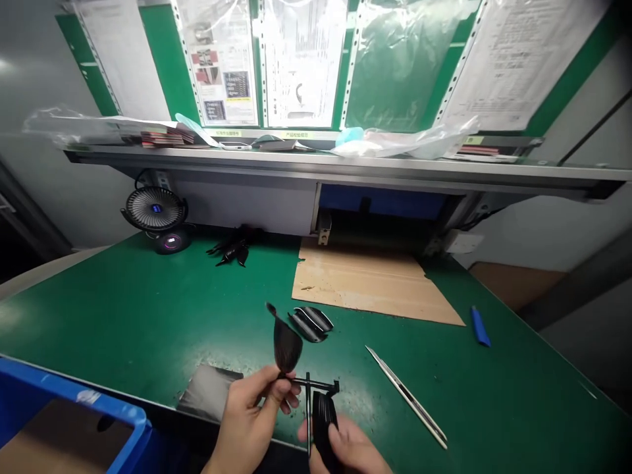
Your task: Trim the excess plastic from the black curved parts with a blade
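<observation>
Near the front edge of the green table, both hands are on a black plastic sprue (309,401) with a cross-shaped runner and curved, ribbed pieces. My left hand (251,411) pinches the runner between thumb and fingers, just below a leaf-shaped black piece (288,345) that points up. Lower right, my right hand (350,444) is closed around a ribbed, curved black piece (324,421) by the runner's other end. Some of its fingers are hidden or blurred. Beyond the hands lie loose, shiny black curved pieces (311,322). Metal tweezers (407,397) rest to the right.
Cardboard (365,280) lies at the back, with a blue-handled object (479,326) to its right. More black pieces (234,249) are near a small fan (155,209). A blue bin (133,441) stands front left, beside a grey pad (207,393). A shelf (296,161) overhangs.
</observation>
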Demonstrator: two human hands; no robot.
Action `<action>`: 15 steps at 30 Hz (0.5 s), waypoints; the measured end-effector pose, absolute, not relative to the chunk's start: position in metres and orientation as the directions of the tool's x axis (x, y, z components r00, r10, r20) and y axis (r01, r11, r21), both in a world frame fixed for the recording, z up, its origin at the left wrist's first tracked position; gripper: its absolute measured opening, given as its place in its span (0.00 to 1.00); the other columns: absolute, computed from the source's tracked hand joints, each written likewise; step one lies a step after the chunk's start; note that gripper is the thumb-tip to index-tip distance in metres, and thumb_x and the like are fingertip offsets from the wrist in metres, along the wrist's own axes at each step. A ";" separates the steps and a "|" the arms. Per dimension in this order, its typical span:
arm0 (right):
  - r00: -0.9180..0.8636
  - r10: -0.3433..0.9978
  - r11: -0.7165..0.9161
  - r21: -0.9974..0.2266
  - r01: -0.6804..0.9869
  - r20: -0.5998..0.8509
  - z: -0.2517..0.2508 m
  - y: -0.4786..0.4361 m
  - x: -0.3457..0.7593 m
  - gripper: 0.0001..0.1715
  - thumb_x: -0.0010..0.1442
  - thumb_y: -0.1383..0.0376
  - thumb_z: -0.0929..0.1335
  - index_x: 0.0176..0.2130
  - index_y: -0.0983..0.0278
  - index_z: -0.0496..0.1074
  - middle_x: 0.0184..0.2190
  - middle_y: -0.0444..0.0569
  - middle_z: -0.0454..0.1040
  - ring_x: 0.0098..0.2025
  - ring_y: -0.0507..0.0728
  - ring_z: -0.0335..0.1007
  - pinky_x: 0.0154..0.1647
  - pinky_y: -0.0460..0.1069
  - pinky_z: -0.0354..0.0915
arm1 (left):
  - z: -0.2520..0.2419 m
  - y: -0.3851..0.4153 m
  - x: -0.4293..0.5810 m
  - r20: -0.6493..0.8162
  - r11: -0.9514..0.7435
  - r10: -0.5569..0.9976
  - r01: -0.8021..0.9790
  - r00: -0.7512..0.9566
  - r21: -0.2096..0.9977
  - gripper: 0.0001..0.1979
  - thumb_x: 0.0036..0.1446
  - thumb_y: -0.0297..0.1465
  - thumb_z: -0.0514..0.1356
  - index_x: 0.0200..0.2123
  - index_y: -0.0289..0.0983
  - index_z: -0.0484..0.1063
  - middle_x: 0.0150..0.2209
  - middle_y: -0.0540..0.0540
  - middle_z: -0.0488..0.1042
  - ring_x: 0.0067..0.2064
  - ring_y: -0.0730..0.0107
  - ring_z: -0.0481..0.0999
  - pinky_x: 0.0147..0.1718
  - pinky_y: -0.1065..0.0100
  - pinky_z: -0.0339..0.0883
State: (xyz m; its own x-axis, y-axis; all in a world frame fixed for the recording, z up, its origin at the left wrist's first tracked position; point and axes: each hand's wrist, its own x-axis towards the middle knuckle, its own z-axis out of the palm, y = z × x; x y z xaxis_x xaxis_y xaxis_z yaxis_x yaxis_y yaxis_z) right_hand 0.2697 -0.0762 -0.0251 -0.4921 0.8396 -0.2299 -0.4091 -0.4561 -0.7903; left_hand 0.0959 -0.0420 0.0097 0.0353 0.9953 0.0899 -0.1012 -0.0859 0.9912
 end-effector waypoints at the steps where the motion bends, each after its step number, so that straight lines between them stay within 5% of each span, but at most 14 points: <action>1: -0.414 0.887 -0.330 -0.908 -0.256 -0.206 -0.023 -0.078 0.277 0.31 0.58 0.44 0.68 0.46 0.67 0.71 0.24 0.47 0.70 0.21 0.49 0.61 0.23 0.43 0.57 | 0.011 -0.044 0.099 0.028 -0.020 0.998 -0.129 0.060 0.991 0.17 0.58 0.43 0.63 0.37 0.34 0.77 0.27 0.43 0.76 0.27 0.66 0.76 0.27 0.69 0.73; 3: -0.205 0.977 0.000 -0.963 0.269 -0.058 -0.015 -0.081 0.286 0.20 0.63 0.55 0.64 0.49 0.65 0.71 0.33 0.54 0.74 0.29 0.56 0.68 0.28 0.48 0.63 | 0.016 -0.046 0.098 -0.142 0.156 0.986 -0.195 0.086 0.968 0.19 0.58 0.45 0.63 0.37 0.32 0.76 0.26 0.44 0.75 0.24 0.68 0.75 0.23 0.71 0.71; 5: -0.137 0.974 0.224 -0.652 0.724 0.181 -0.009 -0.086 0.283 0.21 0.62 0.68 0.59 0.50 0.64 0.72 0.38 0.57 0.75 0.36 0.62 0.71 0.33 0.53 0.65 | 0.021 -0.051 0.088 -0.226 0.240 0.970 -0.204 0.092 0.949 0.20 0.57 0.45 0.64 0.36 0.31 0.75 0.25 0.45 0.74 0.21 0.70 0.74 0.19 0.73 0.68; 6: -0.164 0.951 0.280 -0.505 0.817 0.262 -0.008 -0.090 0.276 0.23 0.60 0.71 0.58 0.52 0.65 0.71 0.39 0.57 0.75 0.39 0.64 0.72 0.35 0.54 0.66 | 0.023 -0.055 0.079 -0.220 0.228 0.973 -0.181 0.065 0.957 0.19 0.57 0.44 0.64 0.36 0.31 0.75 0.24 0.45 0.74 0.21 0.71 0.73 0.19 0.74 0.68; 8: -0.189 0.935 0.316 -0.469 0.825 0.299 -0.013 -0.098 0.253 0.23 0.63 0.70 0.58 0.54 0.65 0.68 0.40 0.56 0.76 0.41 0.65 0.73 0.36 0.55 0.66 | 0.027 -0.066 0.058 -0.099 0.097 0.994 -0.049 -0.047 0.994 0.15 0.61 0.40 0.61 0.37 0.32 0.75 0.25 0.45 0.75 0.23 0.70 0.75 0.22 0.73 0.71; 10: -0.186 0.971 0.235 -0.721 0.652 0.148 -0.023 -0.106 0.222 0.18 0.67 0.62 0.59 0.54 0.64 0.67 0.41 0.54 0.76 0.41 0.63 0.74 0.37 0.53 0.67 | 0.029 -0.081 0.035 0.179 -0.151 0.979 0.247 -0.097 0.957 0.09 0.63 0.33 0.60 0.40 0.35 0.77 0.28 0.46 0.78 0.27 0.70 0.78 0.28 0.73 0.73; 12: -0.309 0.941 -0.016 -0.931 0.365 -0.137 -0.035 -0.115 0.191 0.19 0.68 0.54 0.59 0.48 0.63 0.68 0.36 0.51 0.76 0.35 0.59 0.74 0.33 0.50 0.68 | 0.026 -0.099 0.015 0.428 -0.343 0.903 0.551 -0.029 0.761 0.08 0.61 0.26 0.61 0.43 0.38 0.77 0.32 0.48 0.80 0.31 0.72 0.79 0.34 0.75 0.73; 15: -0.512 0.792 -0.279 -0.943 0.181 -0.332 -0.055 -0.123 0.149 0.22 0.67 0.50 0.60 0.39 0.64 0.69 0.28 0.46 0.73 0.27 0.56 0.71 0.27 0.48 0.66 | 0.009 -0.126 -0.012 0.570 -0.375 0.820 0.796 0.046 0.476 0.13 0.58 0.21 0.62 0.45 0.38 0.76 0.34 0.48 0.80 0.32 0.74 0.79 0.35 0.76 0.71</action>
State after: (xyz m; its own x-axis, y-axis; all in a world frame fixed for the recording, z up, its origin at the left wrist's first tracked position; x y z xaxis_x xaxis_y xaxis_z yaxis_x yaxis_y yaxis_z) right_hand 0.1486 -0.1229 -0.0549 -0.5123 0.7918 -0.3325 0.1813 -0.2787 -0.9431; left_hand -0.0124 -0.1261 0.0090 0.0457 0.8202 0.5702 0.7958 -0.3749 0.4755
